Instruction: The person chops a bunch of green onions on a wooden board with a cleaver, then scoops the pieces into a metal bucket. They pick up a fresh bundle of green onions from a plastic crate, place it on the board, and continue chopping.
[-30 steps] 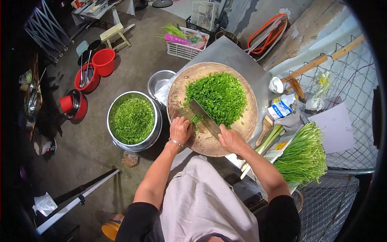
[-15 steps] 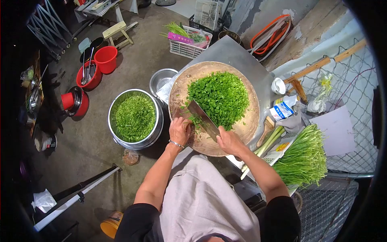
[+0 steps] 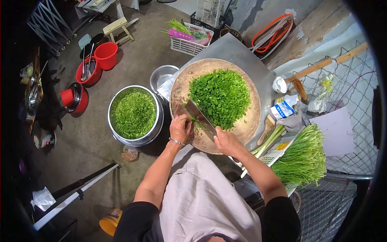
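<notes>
My right hand (image 3: 226,142) is closed round the handle of a cleaver (image 3: 200,119). The broad blade slants across the lower left of a round wooden chopping board (image 3: 250,126). Along the blade's far side lies a large heap of chopped greens (image 3: 221,97). My left hand (image 3: 180,128) is at the board's near left edge, fingers curled over a small bunch of greens mostly hidden beneath them, close to the blade. Small green scraps lie between that hand and the cleaver. A bracelet circles my left wrist.
Left of the board stands a metal pot (image 3: 111,121) filled with chopped greens, beside a metal basin (image 3: 155,74). On the right are long green chives (image 3: 302,159) in a white basket, thick stalks (image 3: 268,141), a brush (image 3: 266,130) and a white bowl (image 3: 279,84).
The cleaver has shifted slightly left over the board, nearer my left hand. My left hand stays at the board's edge with its fingers curled. The whole view has tilted a little.
</notes>
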`<action>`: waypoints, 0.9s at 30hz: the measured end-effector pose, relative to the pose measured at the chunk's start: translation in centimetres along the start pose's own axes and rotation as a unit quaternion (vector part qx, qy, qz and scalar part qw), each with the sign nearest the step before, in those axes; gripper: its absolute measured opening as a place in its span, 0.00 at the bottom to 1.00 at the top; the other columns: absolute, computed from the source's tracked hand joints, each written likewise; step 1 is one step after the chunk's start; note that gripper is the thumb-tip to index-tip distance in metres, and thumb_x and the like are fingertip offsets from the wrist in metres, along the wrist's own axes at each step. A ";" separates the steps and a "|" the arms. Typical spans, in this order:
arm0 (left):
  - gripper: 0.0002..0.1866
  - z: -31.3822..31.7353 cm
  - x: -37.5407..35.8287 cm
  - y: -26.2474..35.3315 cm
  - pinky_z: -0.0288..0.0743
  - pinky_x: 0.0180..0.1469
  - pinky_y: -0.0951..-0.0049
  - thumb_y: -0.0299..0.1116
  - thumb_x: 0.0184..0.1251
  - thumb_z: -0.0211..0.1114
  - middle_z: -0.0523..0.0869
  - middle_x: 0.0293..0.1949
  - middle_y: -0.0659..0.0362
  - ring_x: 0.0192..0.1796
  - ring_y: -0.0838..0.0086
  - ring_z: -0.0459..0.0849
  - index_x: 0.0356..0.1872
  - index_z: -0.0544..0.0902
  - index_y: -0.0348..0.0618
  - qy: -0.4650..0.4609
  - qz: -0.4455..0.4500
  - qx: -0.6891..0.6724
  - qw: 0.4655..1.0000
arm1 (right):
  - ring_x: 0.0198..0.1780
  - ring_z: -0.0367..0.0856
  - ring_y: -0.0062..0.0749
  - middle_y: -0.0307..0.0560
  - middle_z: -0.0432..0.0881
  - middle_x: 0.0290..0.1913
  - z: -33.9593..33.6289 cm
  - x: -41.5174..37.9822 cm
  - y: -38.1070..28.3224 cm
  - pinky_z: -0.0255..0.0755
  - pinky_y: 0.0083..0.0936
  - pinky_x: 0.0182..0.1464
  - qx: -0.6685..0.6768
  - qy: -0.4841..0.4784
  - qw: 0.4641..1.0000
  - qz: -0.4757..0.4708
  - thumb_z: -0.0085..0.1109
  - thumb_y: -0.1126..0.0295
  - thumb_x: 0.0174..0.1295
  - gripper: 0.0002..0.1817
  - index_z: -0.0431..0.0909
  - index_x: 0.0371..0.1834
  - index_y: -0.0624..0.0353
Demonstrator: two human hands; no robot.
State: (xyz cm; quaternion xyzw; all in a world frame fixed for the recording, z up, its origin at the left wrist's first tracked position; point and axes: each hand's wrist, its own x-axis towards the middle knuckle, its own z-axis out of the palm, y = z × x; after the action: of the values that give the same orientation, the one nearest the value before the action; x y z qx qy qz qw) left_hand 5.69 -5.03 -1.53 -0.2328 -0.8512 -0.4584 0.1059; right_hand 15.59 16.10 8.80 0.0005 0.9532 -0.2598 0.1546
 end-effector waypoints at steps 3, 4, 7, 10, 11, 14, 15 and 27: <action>0.11 -0.5 0.4 -0.3 0.75 0.48 0.57 0.26 0.54 0.76 0.84 0.36 0.55 0.42 0.55 0.82 0.38 0.83 0.43 0.014 0.017 -0.003 1.000 | 0.35 0.82 0.75 0.72 0.81 0.28 -0.3 0.9 0.5 0.73 0.63 0.40 0.000 -0.006 1.000 0.010 0.53 0.64 0.72 0.16 0.65 0.51 0.66; 0.12 -0.8 -0.1 -0.3 0.75 0.48 0.56 0.28 0.55 0.77 0.84 0.37 0.55 0.42 0.56 0.82 0.38 0.84 0.43 0.018 0.023 -0.006 1.000 | 0.35 0.82 0.75 0.72 0.81 0.28 -0.2 0.6 0.5 0.73 0.63 0.40 0.003 -0.011 1.000 0.020 0.53 0.64 0.72 0.16 0.65 0.51 0.66; 0.14 -3.3 -0.8 0.5 0.73 0.48 0.59 0.35 0.55 0.78 0.85 0.39 0.58 0.43 0.59 0.82 0.41 0.87 0.45 -0.012 -0.003 0.039 0.999 | 0.35 0.82 0.74 0.72 0.81 0.28 -1.2 0.0 0.1 0.73 0.62 0.40 0.006 0.000 1.000 0.008 0.53 0.65 0.72 0.15 0.64 0.51 0.66; 0.13 -3.6 -2.0 -0.3 0.72 0.46 0.61 0.34 0.55 0.78 0.84 0.37 0.58 0.43 0.60 0.81 0.41 0.89 0.47 -0.014 -0.015 0.056 0.998 | 0.35 0.82 0.74 0.71 0.82 0.28 -2.4 -1.3 -1.9 0.74 0.62 0.40 -0.002 -0.010 1.000 -0.008 0.53 0.66 0.72 0.15 0.64 0.50 0.66; 0.12 -3.3 -2.1 -0.6 0.72 0.46 0.60 0.34 0.55 0.78 0.84 0.37 0.58 0.43 0.60 0.82 0.41 0.89 0.47 -0.008 -0.018 0.056 0.998 | 0.35 0.82 0.73 0.71 0.82 0.27 -2.6 -1.3 -2.4 0.74 0.62 0.41 -0.007 -0.014 1.000 -0.015 0.53 0.66 0.72 0.14 0.64 0.50 0.66; 0.08 -2.7 -2.2 -0.4 0.72 0.45 0.60 0.33 0.56 0.78 0.84 0.35 0.58 0.41 0.60 0.82 0.36 0.91 0.47 -0.012 -0.034 0.074 0.997 | 0.35 0.83 0.72 0.70 0.82 0.27 -0.6 -0.5 -1.9 0.75 0.61 0.41 -0.050 -0.025 0.998 -0.015 0.53 0.67 0.72 0.14 0.65 0.50 0.66; 0.07 -2.6 -2.2 -0.2 0.73 0.45 0.60 0.33 0.56 0.78 0.84 0.35 0.58 0.41 0.60 0.82 0.35 0.91 0.47 -0.016 -0.039 0.084 0.996 | 0.35 0.83 0.72 0.70 0.82 0.27 -0.5 -0.5 -1.6 0.75 0.61 0.41 -0.052 -0.029 0.998 -0.015 0.53 0.67 0.72 0.14 0.65 0.50 0.66; 0.05 -2.6 -1.9 -0.1 0.82 0.37 0.58 0.32 0.59 0.76 0.86 0.34 0.56 0.35 0.56 0.88 0.36 0.92 0.47 -0.023 -0.073 0.053 0.996 | 0.34 0.83 0.71 0.70 0.82 0.28 0.4 0.7 0.7 0.76 0.61 0.40 -0.038 -0.022 0.999 -0.010 0.53 0.64 0.72 0.15 0.65 0.50 0.65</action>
State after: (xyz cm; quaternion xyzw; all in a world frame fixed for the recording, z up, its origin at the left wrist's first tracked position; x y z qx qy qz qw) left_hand 7.16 -7.84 -0.89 -0.1744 -0.8913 -0.4134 0.0649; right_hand 15.06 16.47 7.94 -0.0204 0.9588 -0.2246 0.1728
